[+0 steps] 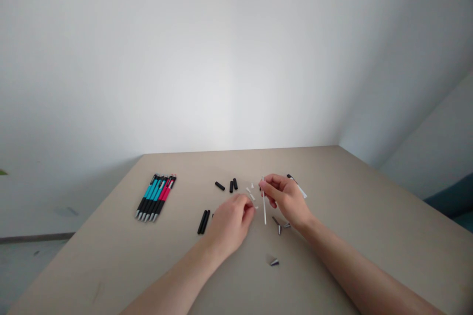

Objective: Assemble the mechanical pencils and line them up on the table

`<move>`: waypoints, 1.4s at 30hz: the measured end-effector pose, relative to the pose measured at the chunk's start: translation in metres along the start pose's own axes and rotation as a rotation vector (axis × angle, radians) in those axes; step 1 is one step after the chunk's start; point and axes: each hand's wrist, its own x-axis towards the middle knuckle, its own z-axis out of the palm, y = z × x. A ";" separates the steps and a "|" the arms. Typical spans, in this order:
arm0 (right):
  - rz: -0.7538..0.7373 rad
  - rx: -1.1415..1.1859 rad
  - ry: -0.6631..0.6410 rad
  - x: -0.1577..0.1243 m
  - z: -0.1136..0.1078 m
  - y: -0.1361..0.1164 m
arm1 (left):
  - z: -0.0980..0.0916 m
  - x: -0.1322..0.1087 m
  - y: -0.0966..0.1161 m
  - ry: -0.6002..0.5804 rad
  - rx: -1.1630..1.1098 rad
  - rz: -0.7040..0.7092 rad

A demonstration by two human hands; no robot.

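Observation:
Between the thumb and fingers of my right hand [283, 197] is a thin white tube [264, 209], held nearly upright. My left hand [232, 219] is closed and low over the table, its fingertips beside a small white piece [256, 207]. Whether the fingers grip that piece, I cannot tell. Several more small white pieces [252, 197] lie just beyond my left fingertips. Below my right hand are silver cone tips [280, 230], and another cone tip [274, 262] lies nearer to me.
Assembled mechanical pencils [155, 199], blue and pink with black grips, lie in a row at left. Short black sleeves [231, 186] lie at the back, longer black tubes [203, 222] left of my left hand. Behind my right hand is a white-and-black pencil part [301, 189]. A wall [236, 83] borders the table.

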 end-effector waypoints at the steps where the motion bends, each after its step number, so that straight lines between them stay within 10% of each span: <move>1: -0.013 -0.025 -0.041 -0.001 0.000 -0.001 | -0.002 0.001 -0.001 0.031 -0.084 -0.035; 10: -0.136 -0.138 -0.148 -0.011 0.005 -0.005 | -0.012 0.005 0.000 0.059 -0.617 -0.201; 24: -0.382 -0.408 -0.120 -0.017 0.003 -0.015 | -0.011 0.004 0.000 -0.023 -0.803 -0.216; 42: -0.197 -0.145 -0.281 -0.017 0.005 -0.020 | -0.013 0.005 0.001 -0.216 -1.042 -0.302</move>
